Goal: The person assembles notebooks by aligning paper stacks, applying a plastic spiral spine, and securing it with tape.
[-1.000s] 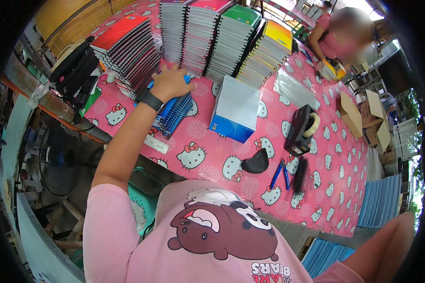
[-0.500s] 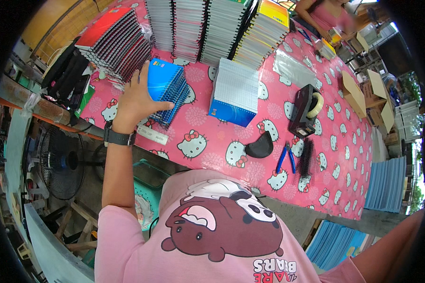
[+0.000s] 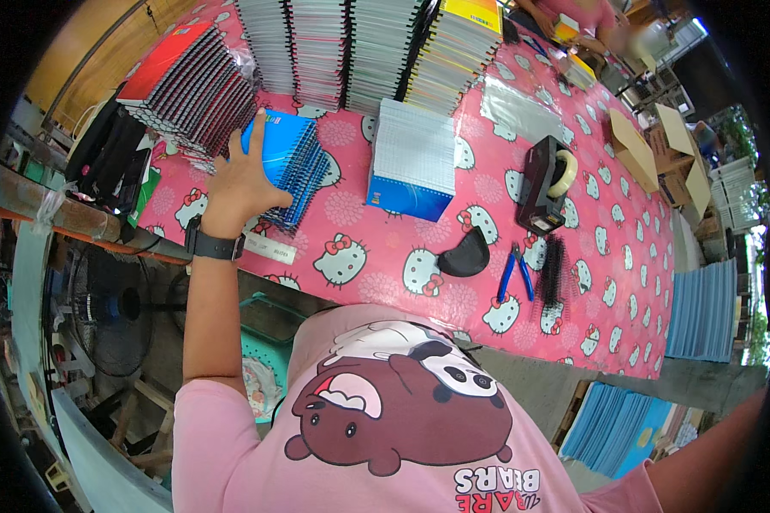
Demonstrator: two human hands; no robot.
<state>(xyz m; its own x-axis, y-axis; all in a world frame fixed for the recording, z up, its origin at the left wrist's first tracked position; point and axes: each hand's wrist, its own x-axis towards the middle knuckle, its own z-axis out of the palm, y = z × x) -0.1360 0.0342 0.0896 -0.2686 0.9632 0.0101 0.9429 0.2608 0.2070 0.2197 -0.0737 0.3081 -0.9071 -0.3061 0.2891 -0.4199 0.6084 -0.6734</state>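
Note:
My left hand, with a dark watch on its wrist, rests at the left and near side of a stack of blue spiral notebooks. Its fingers are spread, the thumb lying across the near side of the stack and the others reaching up along the left edge. Just left of it rises a taller stack of red-covered spiral notebooks. To the right sits another pile with gridded pages on top and a blue cover at its near end. My right upper arm runs out at the lower right; that hand is outside the picture.
Tall spiral notebook stacks line the far side of the pink patterned table. Nearer lie a tape dispenser, blue-handled pliers, black spiral coils, a black rounded piece and clear plastic sheets. Another person works at the far right.
The view has shifted slightly, so the table items sit a little farther left. My left hand stays at the blue notebook stack with its fingers still spread.

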